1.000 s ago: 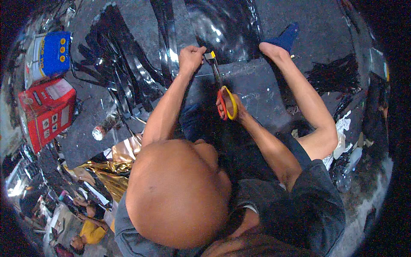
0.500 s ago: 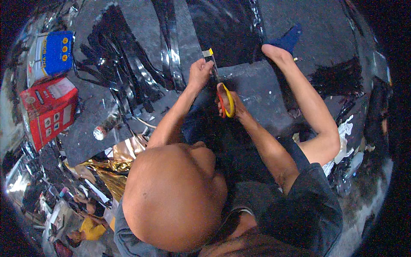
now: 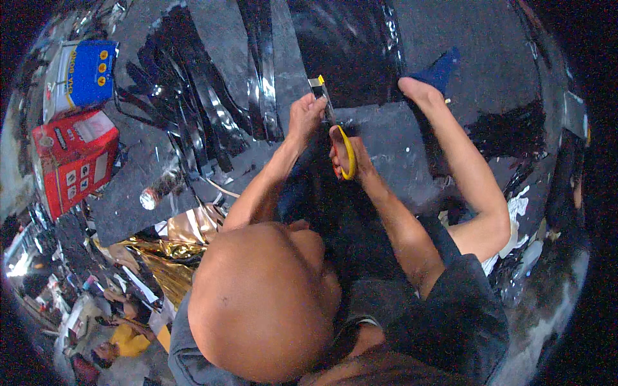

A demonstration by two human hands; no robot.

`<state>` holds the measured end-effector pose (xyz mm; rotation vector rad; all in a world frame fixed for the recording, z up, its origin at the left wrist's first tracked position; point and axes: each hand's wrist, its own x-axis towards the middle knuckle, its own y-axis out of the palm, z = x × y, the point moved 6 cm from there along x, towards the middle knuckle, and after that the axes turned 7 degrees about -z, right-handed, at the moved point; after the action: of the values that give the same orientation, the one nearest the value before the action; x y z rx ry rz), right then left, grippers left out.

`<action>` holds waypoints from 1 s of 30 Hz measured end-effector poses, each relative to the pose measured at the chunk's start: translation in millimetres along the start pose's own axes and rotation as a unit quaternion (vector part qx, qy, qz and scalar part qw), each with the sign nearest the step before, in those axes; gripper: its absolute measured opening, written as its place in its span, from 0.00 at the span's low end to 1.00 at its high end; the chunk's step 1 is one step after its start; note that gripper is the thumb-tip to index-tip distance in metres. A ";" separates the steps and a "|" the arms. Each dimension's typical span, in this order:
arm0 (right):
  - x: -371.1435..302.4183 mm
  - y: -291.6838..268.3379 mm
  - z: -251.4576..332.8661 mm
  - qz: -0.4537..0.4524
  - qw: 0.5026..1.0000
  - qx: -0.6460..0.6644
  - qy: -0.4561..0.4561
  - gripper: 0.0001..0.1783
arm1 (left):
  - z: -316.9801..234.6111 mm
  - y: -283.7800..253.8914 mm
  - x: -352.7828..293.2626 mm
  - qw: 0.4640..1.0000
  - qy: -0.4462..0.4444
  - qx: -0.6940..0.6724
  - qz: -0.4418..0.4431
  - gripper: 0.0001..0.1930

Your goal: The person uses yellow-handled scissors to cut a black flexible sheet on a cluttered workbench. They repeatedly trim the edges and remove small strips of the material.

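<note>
My left hand (image 3: 305,121) pinches a small dark strip with a silver and yellow end piece (image 3: 317,82) that sticks up past the fingertips. My right hand (image 3: 360,161) grips scissors (image 3: 349,149) by their yellow and red handles. The blades point up toward the left fingers and lie close beside the strip. Whether they touch it, I cannot tell. Beyond both hands lies a wide glossy black sheet (image 3: 347,51) on the floor.
Long black shiny strips (image 3: 193,83) lie in a heap to the left. A blue and white box (image 3: 87,74) and a red box (image 3: 77,161) stand at far left. Gold foil (image 3: 170,264) and scraps lie nearer, a person in yellow (image 3: 129,340) beyond them. My bare leg (image 3: 473,167) bends at right.
The view has shifted slightly. Both hands keep nearly the same place and grip; less of the scissors' red handle shows now.
</note>
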<state>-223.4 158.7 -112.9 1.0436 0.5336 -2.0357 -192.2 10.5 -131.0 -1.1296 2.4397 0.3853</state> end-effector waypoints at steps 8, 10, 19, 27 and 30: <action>60.4 9.8 78.3 -0.060 0.989 -0.093 -0.098 0.38 | -35.3 -7.0 -11.2 1.000 0.024 -0.020 -0.002 0.15; 60.3 19.0 112.4 -0.051 0.978 -0.156 -0.126 0.45 | -41.1 -9.6 -17.0 0.999 0.043 -0.020 0.002 0.15; 139.2 34.8 219.2 -0.109 0.952 -0.204 -0.200 0.55 | -51.1 -25.6 -31.3 0.997 0.052 0.053 -0.035 0.16; 189.1 37.2 309.0 -0.113 0.932 -0.214 -0.269 0.57 | -84.5 -29.7 -53.3 0.994 0.054 0.086 -0.050 0.15; 219.1 38.3 338.6 -0.144 0.929 -0.179 -0.290 0.58 | -80.6 -39.6 -55.3 0.990 0.051 0.116 -0.060 0.15</action>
<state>-440.5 -183.1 -97.4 0.1276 0.7279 -2.2485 -150.4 -11.7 -36.7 -1.2113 2.4108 0.0045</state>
